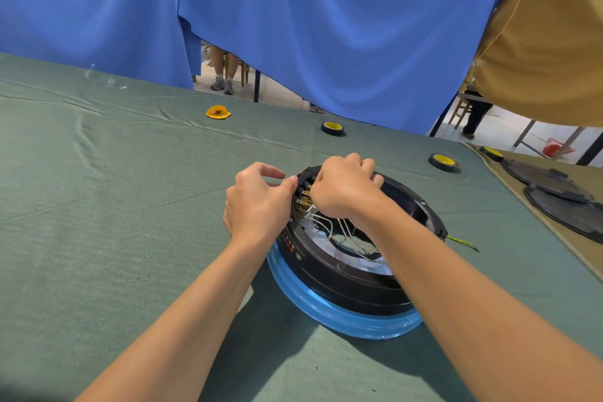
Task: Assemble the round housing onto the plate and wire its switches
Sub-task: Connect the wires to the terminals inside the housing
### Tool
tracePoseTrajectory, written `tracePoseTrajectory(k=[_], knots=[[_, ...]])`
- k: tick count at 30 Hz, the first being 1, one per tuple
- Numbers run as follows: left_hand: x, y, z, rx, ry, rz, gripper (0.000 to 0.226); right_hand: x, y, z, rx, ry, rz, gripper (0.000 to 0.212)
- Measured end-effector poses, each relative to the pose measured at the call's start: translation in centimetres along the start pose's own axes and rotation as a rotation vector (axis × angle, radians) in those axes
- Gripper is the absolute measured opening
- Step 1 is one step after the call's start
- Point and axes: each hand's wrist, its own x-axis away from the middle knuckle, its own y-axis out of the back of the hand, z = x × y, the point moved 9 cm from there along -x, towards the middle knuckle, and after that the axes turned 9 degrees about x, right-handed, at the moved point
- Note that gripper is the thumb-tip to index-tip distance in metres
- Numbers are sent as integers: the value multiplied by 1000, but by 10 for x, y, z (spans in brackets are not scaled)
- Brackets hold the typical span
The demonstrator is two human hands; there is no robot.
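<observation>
A black round housing sits on a plate wrapped in blue film on the green cloth. Switches with brass terminals line its inner far-left wall, and white wires run from them into the middle. My left hand grips the housing's outer rim at the switches, thumb and fingers curled. My right hand reaches inside the rim with fingers curled at the switch terminals; what it pinches is hidden by the knuckles. A green-yellow wire sticks out at the housing's right side.
Two rolls of black tape with yellow cores lie beyond the housing. A yellow wrapper lies further left. Dark round plates are stacked at the right on tan cloth. Blue curtains hang behind the table.
</observation>
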Motion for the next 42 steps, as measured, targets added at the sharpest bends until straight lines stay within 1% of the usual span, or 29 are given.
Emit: tracePoseTrajectory(k=[3, 7, 10, 13, 18, 21, 30, 33, 37, 40, 42], knots=[[0, 1, 1, -9, 8, -19, 22, -2, -1, 0, -3, -21, 1, 6], [-1, 3, 0, -85, -32, -54, 28, -5, -3, -2, -32, 72, 6, 18], [4, 9, -10, -202, -99, -113, 32, -1, 3, -3, -51, 161, -55, 14], [5, 13, -14, -270, -111, -138, 34, 2, 8, -1, -11, 196, -122, 10], [-1, 11, 2, -127, 0, -95, 34, -1, 7, 6, 45, 203, -138, 10], [-2, 9, 6, -82, 27, -97, 35, 0, 9, 11, 80, 242, -179, 9], [-1, 8, 5, -38, 24, -102, 36, 9, 9, 15, 62, 241, -281, 7], [-1, 7, 4, -36, 16, -102, 35, 13, 12, 20, 102, 283, -305, 8], [-1, 7, 4, -28, 14, -109, 35, 17, 16, 28, 148, 342, -333, 18], [-1, 7, 5, -26, 15, -110, 35, 19, 16, 32, 177, 393, -339, 9], [-1, 7, 6, -24, 17, -111, 35, 18, 15, 37, 223, 444, -336, 10]])
